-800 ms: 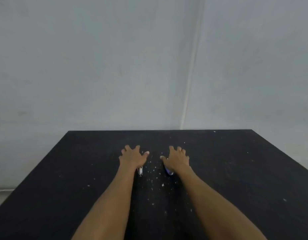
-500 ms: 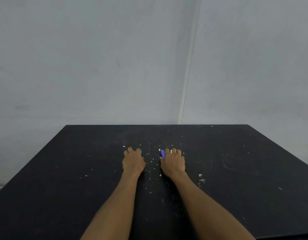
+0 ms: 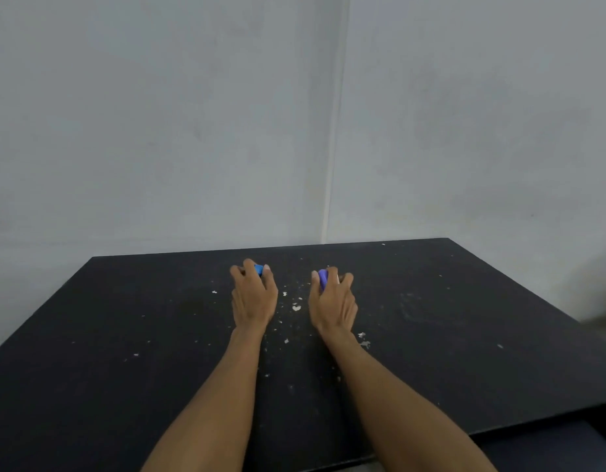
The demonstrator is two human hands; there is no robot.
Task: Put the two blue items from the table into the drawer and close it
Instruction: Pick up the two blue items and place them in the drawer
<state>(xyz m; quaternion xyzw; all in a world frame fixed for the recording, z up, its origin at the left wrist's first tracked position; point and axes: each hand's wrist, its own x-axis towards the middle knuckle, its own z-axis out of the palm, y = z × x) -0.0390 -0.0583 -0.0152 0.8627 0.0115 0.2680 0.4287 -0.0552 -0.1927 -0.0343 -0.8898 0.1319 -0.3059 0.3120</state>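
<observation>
Both of my hands are out over the black table (image 3: 124, 335), palms down. My left hand (image 3: 253, 294) has its fingers curled around a small bright blue item (image 3: 258, 269), of which only a corner shows between the fingertips. My right hand (image 3: 333, 299) grips a violet-blue item (image 3: 323, 278) with a bit of white beside it; most of it is hidden by the fingers. I cannot tell whether either item is off the table. No drawer is clearly in view.
White crumbs and flakes (image 3: 296, 307) are scattered on the table between and around my hands. A grey wall with a vertical corner strip (image 3: 332, 165) stands behind the table. A dark surface (image 3: 546, 447) shows below the table's front right edge.
My hands went from spread flat over the items to closed around them. The camera has tipped and the table's front right edge has come into view.
</observation>
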